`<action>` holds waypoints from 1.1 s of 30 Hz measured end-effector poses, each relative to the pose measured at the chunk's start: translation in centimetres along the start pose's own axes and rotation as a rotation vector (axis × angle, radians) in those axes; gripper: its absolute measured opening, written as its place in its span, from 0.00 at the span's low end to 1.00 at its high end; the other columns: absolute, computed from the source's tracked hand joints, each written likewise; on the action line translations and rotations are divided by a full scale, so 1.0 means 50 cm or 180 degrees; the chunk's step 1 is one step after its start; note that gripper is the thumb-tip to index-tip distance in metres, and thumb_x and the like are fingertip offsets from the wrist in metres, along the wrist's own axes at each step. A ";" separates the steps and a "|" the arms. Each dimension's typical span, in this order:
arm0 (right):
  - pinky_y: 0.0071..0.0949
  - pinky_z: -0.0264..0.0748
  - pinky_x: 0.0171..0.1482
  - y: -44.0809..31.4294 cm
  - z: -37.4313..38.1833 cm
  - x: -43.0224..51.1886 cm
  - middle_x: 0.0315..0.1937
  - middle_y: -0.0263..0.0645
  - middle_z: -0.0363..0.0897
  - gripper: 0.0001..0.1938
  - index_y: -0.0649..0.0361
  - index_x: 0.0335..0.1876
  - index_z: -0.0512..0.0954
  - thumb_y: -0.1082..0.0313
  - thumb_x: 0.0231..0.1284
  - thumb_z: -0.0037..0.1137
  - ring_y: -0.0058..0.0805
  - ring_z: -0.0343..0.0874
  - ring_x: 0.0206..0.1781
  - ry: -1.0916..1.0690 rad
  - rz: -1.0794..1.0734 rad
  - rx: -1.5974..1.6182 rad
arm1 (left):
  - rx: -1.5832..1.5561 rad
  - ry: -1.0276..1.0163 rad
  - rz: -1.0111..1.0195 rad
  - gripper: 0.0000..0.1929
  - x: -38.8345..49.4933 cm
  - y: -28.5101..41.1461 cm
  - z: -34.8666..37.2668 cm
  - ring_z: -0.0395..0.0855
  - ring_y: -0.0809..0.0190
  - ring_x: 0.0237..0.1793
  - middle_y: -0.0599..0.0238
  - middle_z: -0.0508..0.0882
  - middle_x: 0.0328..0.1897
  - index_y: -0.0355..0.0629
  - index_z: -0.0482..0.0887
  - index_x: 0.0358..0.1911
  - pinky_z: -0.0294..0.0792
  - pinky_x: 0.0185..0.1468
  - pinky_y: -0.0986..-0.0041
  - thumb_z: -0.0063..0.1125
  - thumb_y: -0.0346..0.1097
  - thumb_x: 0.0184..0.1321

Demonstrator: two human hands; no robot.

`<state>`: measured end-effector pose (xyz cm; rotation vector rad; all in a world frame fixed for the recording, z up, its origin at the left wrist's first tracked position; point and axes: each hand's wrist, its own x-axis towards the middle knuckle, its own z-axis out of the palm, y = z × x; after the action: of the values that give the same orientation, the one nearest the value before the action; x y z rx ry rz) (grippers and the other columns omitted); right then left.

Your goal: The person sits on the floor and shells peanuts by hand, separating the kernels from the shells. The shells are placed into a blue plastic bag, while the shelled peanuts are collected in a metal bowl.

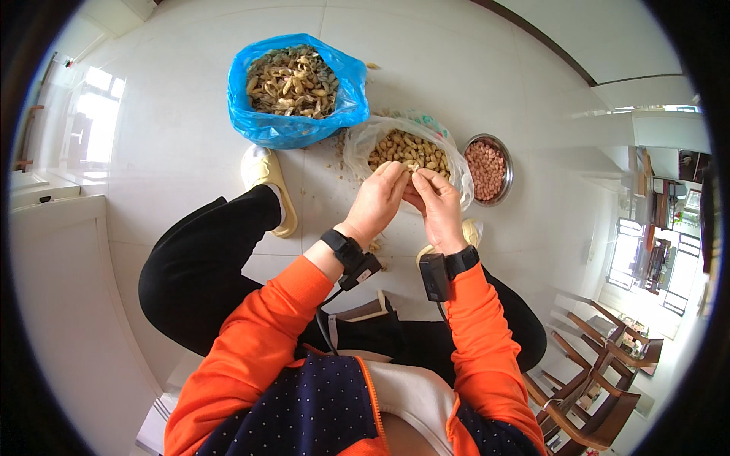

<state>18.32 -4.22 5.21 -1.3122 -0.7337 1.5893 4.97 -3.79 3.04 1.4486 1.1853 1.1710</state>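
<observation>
My left hand [377, 196] and my right hand [440, 206] meet over a translucent plastic bag [365, 137]. Between their fingertips they pinch a peanut [414, 167], partly covered by the fingers; whether its shell is split I cannot tell. Unshelled peanuts [408, 147] fill the bag below. Just right of it, a round metal bowl [509, 183] holds pink-skinned peanut kernels [485, 170]. Up and to the left stands a blue plastic bag [279, 130], its mouth spread wide around a heap of broken peanut shells [292, 85].
Shell crumbs lie scattered on the pale tiled floor [177, 131] between the bags and my feet. My yellow shoes [282, 199] flank the work area. A white cabinet [63, 285] stands at left, and wooden chairs [604, 393] are at lower right.
</observation>
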 end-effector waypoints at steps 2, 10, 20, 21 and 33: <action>0.28 0.80 0.48 -0.003 0.021 0.016 0.41 0.38 0.79 0.10 0.65 0.47 0.76 0.69 0.65 0.53 0.27 0.81 0.43 -0.0169 -0.0068 0.0023 | 0.0066 0.0150 -0.0054 0.07 0.013 0.000 -0.014 0.73 0.39 0.36 0.46 0.74 0.32 0.35 0.70 0.33 0.67 0.38 0.57 0.46 0.32 0.64; 0.24 0.78 0.49 -0.020 0.127 0.091 0.43 0.35 0.80 0.08 0.63 0.44 0.78 0.75 0.60 0.57 0.22 0.80 0.44 -0.0725 -0.0683 -0.0533 | -0.1406 0.0717 -0.1283 0.11 0.083 -0.004 -0.104 0.70 0.63 0.24 0.64 0.74 0.25 0.39 0.74 0.34 0.62 0.28 0.74 0.44 0.38 0.69; 0.22 0.77 0.45 -0.065 0.226 0.187 0.39 0.33 0.73 0.09 0.63 0.39 0.74 0.79 0.54 0.59 0.21 0.77 0.42 -0.0525 -0.1741 -0.1681 | -0.3582 0.0792 -0.1792 0.11 0.157 -0.050 -0.193 0.65 0.77 0.21 0.77 0.72 0.24 0.43 0.79 0.37 0.57 0.22 0.85 0.44 0.41 0.68; 0.23 0.77 0.45 -0.071 0.240 0.213 0.42 0.35 0.74 0.11 0.64 0.43 0.74 0.78 0.54 0.60 0.21 0.77 0.42 -0.0424 -0.1684 -0.1889 | -0.3441 0.0848 -0.1843 0.11 0.162 -0.054 -0.206 0.64 0.77 0.20 0.77 0.71 0.24 0.43 0.79 0.38 0.56 0.21 0.86 0.44 0.41 0.68; 0.24 0.71 0.30 0.229 -0.075 0.082 0.21 0.34 0.78 0.10 0.62 0.34 0.78 0.62 0.58 0.55 0.20 0.74 0.23 -0.0924 0.0703 -0.2950 | -0.2807 0.1424 -0.1164 0.09 0.166 -0.149 -0.305 0.57 0.74 0.19 0.74 0.67 0.21 0.43 0.73 0.37 0.52 0.22 0.81 0.43 0.40 0.71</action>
<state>18.73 -5.45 -7.45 -1.8620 -1.6868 1.6907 -10.32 6.53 -1.05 0.3045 0.9522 1.5145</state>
